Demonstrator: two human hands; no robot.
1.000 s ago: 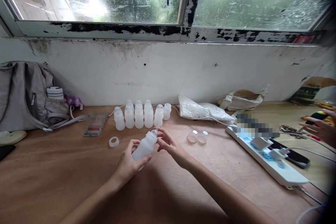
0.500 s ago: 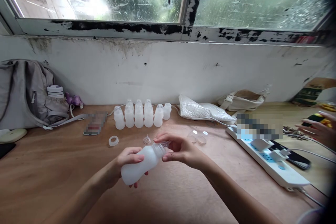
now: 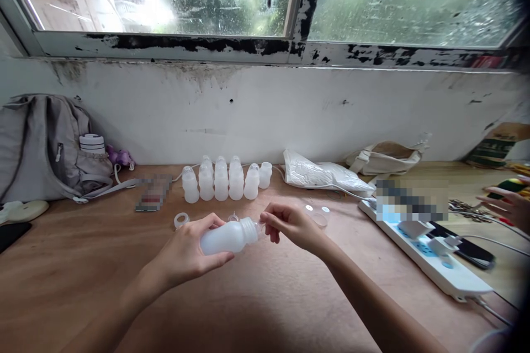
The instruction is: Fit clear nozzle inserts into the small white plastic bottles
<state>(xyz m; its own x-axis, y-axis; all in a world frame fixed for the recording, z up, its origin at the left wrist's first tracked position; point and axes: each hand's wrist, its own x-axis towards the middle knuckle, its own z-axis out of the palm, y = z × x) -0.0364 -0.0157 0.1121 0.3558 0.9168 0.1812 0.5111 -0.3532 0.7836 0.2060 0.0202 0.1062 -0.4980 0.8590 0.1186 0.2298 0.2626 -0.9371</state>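
My left hand [image 3: 186,251] is closed round a small white plastic bottle [image 3: 227,237], held on its side over the wooden table [image 3: 83,276] with its neck pointing right. My right hand [image 3: 290,225] pinches a small clear piece at the bottle's mouth; I cannot make out what it is. A clear nipple-like piece [image 3: 232,217] lies on the table just behind the bottle. A white ring [image 3: 181,220] lies to the left of it. Several more white bottles [image 3: 223,181] stand in a group by the wall.
A grey backpack [image 3: 41,146] with a white cup sits at the far left. Clear lids [image 3: 317,213], a white plastic bag [image 3: 321,175], a cloth bag [image 3: 385,159] and a power strip [image 3: 430,262] with plugs lie to the right. Another person's hand [image 3: 507,204] shows at the right edge.
The bottle went from upright to lying sideways in my left hand. A clear piece that was on its top now lies on the table, and my right hand stays at the neck.
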